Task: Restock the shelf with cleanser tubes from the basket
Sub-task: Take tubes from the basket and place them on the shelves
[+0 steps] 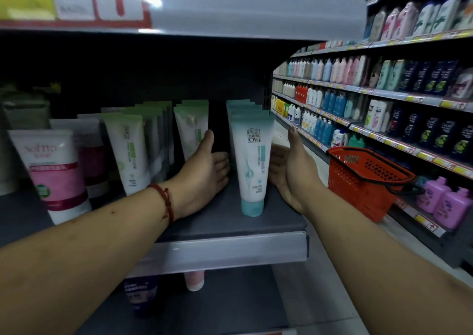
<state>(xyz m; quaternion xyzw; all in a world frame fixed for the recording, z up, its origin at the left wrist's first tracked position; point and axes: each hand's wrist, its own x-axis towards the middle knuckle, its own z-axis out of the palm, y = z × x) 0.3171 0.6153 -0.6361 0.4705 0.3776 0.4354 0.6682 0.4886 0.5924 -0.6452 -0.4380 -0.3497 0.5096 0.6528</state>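
A row of white-and-teal cleanser tubes stands cap-down at the right end of the grey shelf [230, 232]; the front tube [252, 165] is upright near the shelf edge. My left hand [204, 170] is flat and open just left of the row, fingers reaching toward the tubes behind the front one. My right hand [289, 170] is open on the row's right side, palm facing the tubes, thumb up. Neither hand grips a tube. The red plastic basket [363, 178] hangs to the right, beyond my right forearm; its contents are hidden.
Green-and-white tubes [130, 150] and pink-and-white tubes [53, 170] fill the shelf to the left. Another shelf board hangs close above. A lower shelf holds a pink tube [194, 279] and a dark pack. Bottle-lined aisle shelves [384, 99] run along the right.
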